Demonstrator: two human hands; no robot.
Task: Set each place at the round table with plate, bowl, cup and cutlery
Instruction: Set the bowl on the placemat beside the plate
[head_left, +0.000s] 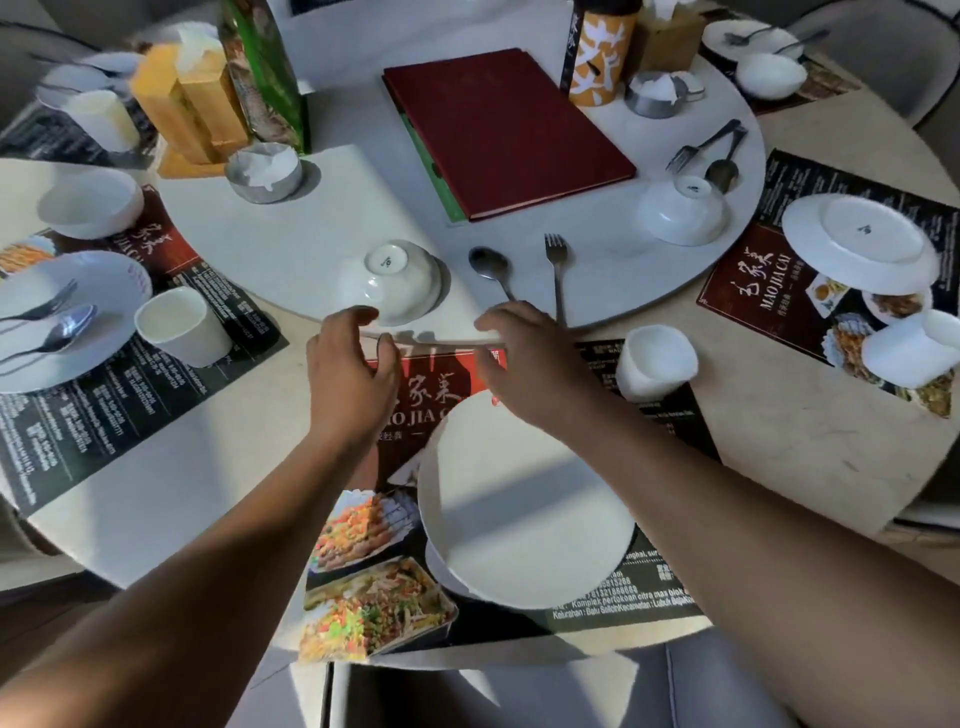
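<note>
A white plate (524, 499) lies on the placemat (363, 571) in front of me, with a white cup (655, 361) at its right. On the turntable (291, 244) an upturned white bowl (397, 280) sits near the edge, with a spoon (491, 267) and a fork (557, 270) to its right. My left hand (353, 371) hovers just below the bowl, fingers spread, holding nothing. My right hand (519, 358) rests at the turntable's rim, its fingers over the spoon and fork handles; whether it grips them I cannot tell.
The left place has a plate (78, 322) with cutlery, a cup (179, 327) and a bowl (91, 202). At the right lie an upturned plate (860, 244), a tipped cup (914, 348) and another upturned bowl (680, 210). A red menu book (504, 130), tissue boxes and ashtrays crowd the turntable.
</note>
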